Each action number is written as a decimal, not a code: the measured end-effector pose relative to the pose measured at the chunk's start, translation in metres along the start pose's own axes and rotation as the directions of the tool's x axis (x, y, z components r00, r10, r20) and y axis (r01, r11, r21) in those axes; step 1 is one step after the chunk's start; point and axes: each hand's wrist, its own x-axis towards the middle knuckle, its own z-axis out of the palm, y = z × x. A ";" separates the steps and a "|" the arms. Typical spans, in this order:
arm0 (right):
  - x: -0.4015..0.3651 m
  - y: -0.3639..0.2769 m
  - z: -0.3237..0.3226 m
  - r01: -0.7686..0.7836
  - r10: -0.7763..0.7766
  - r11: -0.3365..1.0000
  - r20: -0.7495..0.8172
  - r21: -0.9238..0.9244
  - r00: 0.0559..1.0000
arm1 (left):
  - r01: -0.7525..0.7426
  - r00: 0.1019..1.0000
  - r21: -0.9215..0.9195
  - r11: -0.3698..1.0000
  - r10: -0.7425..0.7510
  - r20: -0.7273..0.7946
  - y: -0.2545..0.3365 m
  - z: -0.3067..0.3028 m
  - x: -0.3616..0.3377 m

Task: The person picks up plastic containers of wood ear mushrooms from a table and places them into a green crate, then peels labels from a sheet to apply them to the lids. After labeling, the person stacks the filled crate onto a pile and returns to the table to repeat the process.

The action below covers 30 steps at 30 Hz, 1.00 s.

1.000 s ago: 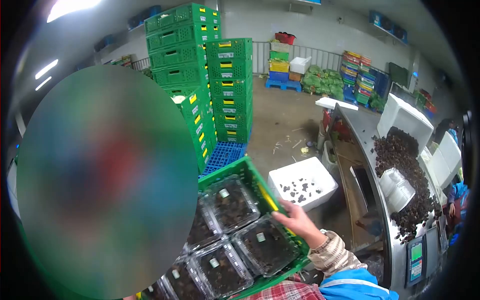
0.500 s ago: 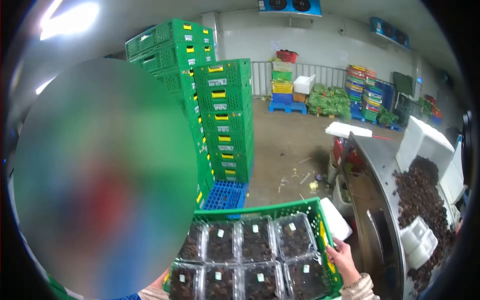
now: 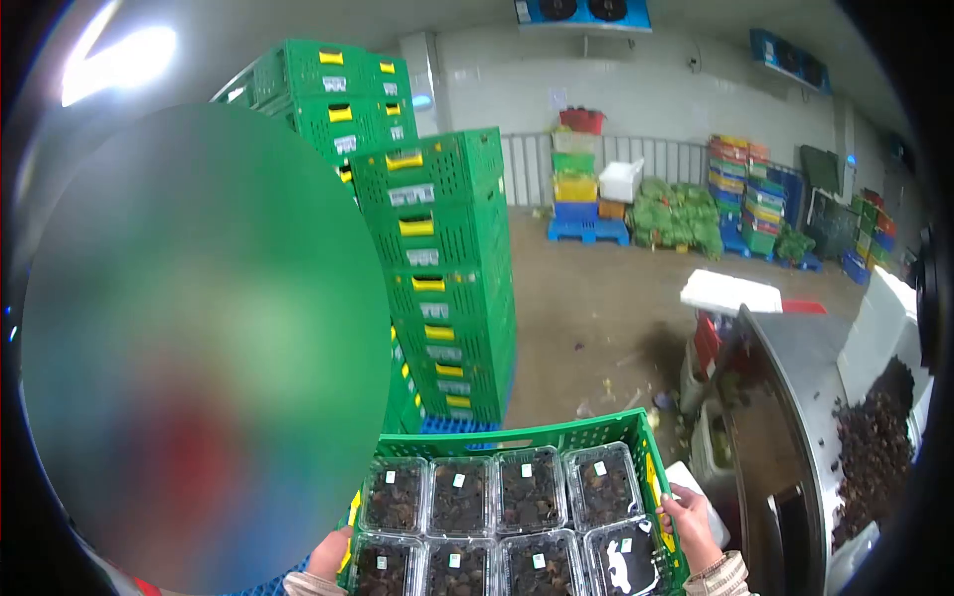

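Note:
A green crate [image 3: 537, 433] filled with clear lidded plastic boxes [image 3: 530, 489] is held in front of me at the bottom of the view. The boxes hold dark brown pieces and carry small pale labels. My right hand [image 3: 693, 524] grips the crate's right side by its yellow handle. At the left side, my left hand [image 3: 331, 554] has hold of the crate's edge, its fingers partly hidden. Ahead and slightly left rises a tall stack of green crates [image 3: 435, 260] on a blue pallet [image 3: 457, 425].
A metal table [image 3: 795, 358] with a heap of dark pieces [image 3: 874, 447] stands at the right. White foam boxes are on and beside it. Scraps lie on the floor. Coloured crates [image 3: 574, 189] and green sacks [image 3: 676, 214] line the back wall. A blurred oval covers the left.
The crate stack looks nearer and larger, and the metal table has shifted right in view. Both hands still hold the filled crate, with more of the left hand showing.

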 end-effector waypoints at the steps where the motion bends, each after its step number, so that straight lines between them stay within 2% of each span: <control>1: 0.026 -0.015 0.010 -0.002 -0.002 0.997 0.051 0.079 0.999 | 0.102 0.995 -0.066 0.993 -0.103 -0.006 0.021 0.000 0.030; 2: 0.050 -0.046 0.024 -0.007 -0.008 0.988 0.103 0.154 0.995 | 0.202 0.979 -0.136 0.970 -0.204 -0.001 0.050 0.000 0.060; 3: 0.070 -0.078 0.042 0.019 -0.037 0.979 0.081 0.203 0.996 | 0.162 0.986 -0.153 0.975 -0.164 0.002 0.082 -0.002 0.091; 4: 0.094 -0.105 0.052 0.103 -0.127 0.972 0.104 0.209 0.986 | 0.129 0.992 -0.159 0.979 -0.130 0.008 0.115 -0.009 0.118; 5: 0.115 -0.139 0.060 0.241 -0.267 0.953 0.132 0.181 0.955 | 0.071 0.997 -0.257 0.964 -0.077 -0.012 0.151 -0.021 0.139; 6: 0.129 -0.180 0.069 0.292 -0.330 0.935 0.195 0.202 0.924 | 0.003 0.999 -0.343 0.939 -0.017 -0.036 0.189 -0.036 0.164; 7: 0.142 -0.219 0.077 0.427 -0.462 0.886 0.246 0.181 0.852 | -0.027 1.000 -0.336 0.942 0.025 -0.011 0.215 -0.054 0.197; 9: 0.189 -0.286 0.079 0.608 -0.612 0.789 0.211 0.092 0.762 | -0.245 0.968 -0.190 0.951 0.228 -0.108 0.307 -0.085 0.215; 10: 0.201 -0.331 0.080 0.688 -0.661 0.726 0.274 -0.001 0.698 | -0.337 0.941 -0.224 0.914 0.335 -0.050 0.336 -0.104 0.238; 11: 0.228 -0.367 0.078 0.802 -0.762 0.597 0.315 0.005 0.565 | -0.409 0.912 -0.240 0.880 0.394 -0.110 0.375 -0.111 0.244; 12: 0.246 -0.403 0.086 0.787 -0.775 0.610 0.279 0.097 0.567 | -0.466 0.884 -0.162 0.870 0.450 -0.122 0.408 -0.119 0.250; 14: 0.281 -0.476 0.096 0.720 -0.762 0.635 0.378 0.279 0.525 | -0.488 0.871 -0.222 0.844 0.456 -0.181 0.463 -0.126 0.257; 16: 0.299 -0.532 0.118 0.678 -0.756 0.648 0.404 0.348 0.515 | -0.546 0.834 -0.196 0.814 0.507 -0.219 0.503 -0.129 0.270; 19: 0.361 -0.600 0.139 0.708 -0.785 0.612 0.374 0.353 0.493 | -0.566 0.820 -0.175 0.806 0.528 -0.222 0.554 -0.128 0.292; 20: 0.370 -0.591 0.118 0.720 -0.797 0.593 0.390 0.359 0.462 | -0.597 0.792 -0.169 0.785 0.542 -0.279 0.550 -0.104 0.258; 22: 0.401 -0.620 0.129 0.711 -0.777 0.615 0.419 0.341 0.470 | -0.553 0.811 -0.093 0.828 0.510 -0.285 0.575 -0.101 0.266; 23: 0.408 -0.625 0.126 0.726 -0.796 0.590 0.405 0.353 0.450 | -0.577 0.789 -0.086 0.812 0.527 -0.316 0.580 -0.098 0.256; 24: 0.430 -0.641 0.138 0.728 -0.797 0.589 0.397 0.350 0.455 | -0.506 0.739 0.251 0.825 0.565 -0.368 0.596 -0.096 0.268; 25: 0.463 -0.662 0.154 0.755 -0.787 0.594 0.396 0.277 0.473 | -0.348 0.703 0.551 0.758 0.600 -0.381 0.622 -0.096 0.297; 26: 0.492 -0.683 0.171 0.794 -0.765 0.581 0.454 0.179 0.457 | -0.379 0.550 0.484 0.789 0.612 -0.568 0.640 -0.147 0.358; 27: 0.518 -0.685 0.182 0.959 -0.883 -0.267 0.374 0.095 -0.283 | -0.677 0.304 0.355 0.644 0.685 -0.662 0.658 -0.100 0.346; 28: 0.529 -0.686 0.184 0.382 -0.369 -0.924 0.358 -0.037 -0.858 | -0.591 0.221 0.585 0.555 0.809 -0.544 0.669 -0.053 0.318; 29: 0.535 -0.688 0.178 0.573 -0.527 -0.819 0.369 0.018 -0.765 | -0.476 0.130 0.774 0.417 0.904 -0.407 0.689 0.020 0.269; 30: 0.537 -0.697 0.172 0.861 -0.787 -0.507 0.380 0.051 -0.486 | -0.371 -0.014 0.892 0.259 0.959 -0.284 0.688 0.082 0.266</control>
